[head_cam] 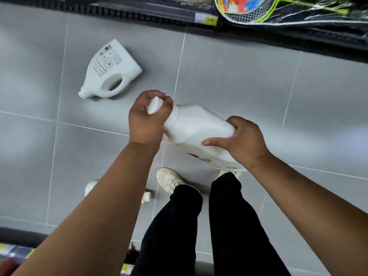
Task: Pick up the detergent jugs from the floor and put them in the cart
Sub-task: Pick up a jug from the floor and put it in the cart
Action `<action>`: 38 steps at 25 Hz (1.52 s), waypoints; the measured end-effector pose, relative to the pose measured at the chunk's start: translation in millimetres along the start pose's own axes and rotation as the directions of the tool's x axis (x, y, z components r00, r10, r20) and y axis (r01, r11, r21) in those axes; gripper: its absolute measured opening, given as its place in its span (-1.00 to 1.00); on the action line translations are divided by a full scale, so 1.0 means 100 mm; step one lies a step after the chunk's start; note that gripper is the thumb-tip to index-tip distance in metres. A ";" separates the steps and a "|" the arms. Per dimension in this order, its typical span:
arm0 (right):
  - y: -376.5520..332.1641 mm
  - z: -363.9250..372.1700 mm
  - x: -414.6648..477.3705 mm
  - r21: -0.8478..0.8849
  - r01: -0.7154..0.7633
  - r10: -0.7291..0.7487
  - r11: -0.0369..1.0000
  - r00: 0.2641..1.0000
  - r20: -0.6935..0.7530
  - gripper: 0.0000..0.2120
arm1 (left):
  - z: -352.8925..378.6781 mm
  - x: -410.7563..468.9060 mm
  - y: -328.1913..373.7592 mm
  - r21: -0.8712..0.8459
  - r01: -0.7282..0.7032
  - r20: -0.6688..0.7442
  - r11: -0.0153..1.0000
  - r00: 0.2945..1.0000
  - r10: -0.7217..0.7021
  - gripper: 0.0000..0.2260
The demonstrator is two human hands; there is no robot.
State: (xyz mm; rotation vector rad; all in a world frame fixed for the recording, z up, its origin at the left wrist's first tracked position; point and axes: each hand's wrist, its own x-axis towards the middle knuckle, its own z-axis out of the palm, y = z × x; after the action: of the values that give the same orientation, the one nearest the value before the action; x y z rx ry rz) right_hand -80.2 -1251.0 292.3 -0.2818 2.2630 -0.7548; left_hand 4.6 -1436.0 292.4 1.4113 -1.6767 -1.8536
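Note:
I hold a white detergent jug (196, 128) above the grey floor, tilted with its cap toward the left. My left hand (148, 118) is closed around the jug's cap and neck. My right hand (242, 140) grips the handle side of its body. A second white jug (111, 69) lies on its side on the floor at the upper left, label up, cap pointing down-left. A third white jug (147, 197) lies on the floor under my left forearm, mostly hidden, with only its cap and a bit of its body showing. No cart is in view.
A dark shelf base (159, 14) with a yellow price tag runs along the top, with packaged goods (288, 10) at the upper right. Another shelf edge (18, 253) shows at the bottom left. My legs and white shoes (171, 180) stand on the tiles below the held jug.

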 end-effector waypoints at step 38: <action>1.95 -5.39 -4.67 0.554 0.070 0.360 0.830 0.692 -0.625 -0.54 | 4.70 -5.15 2.99 0.014 -0.260 0.796 0.966 0.588 0.147 -0.90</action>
State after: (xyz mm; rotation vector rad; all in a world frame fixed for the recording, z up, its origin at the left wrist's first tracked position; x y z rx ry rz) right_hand -119.2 -670.7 748.1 0.5851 2.5676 -1.5820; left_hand -227.3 -857.6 725.8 0.3148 -2.2406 -2.4389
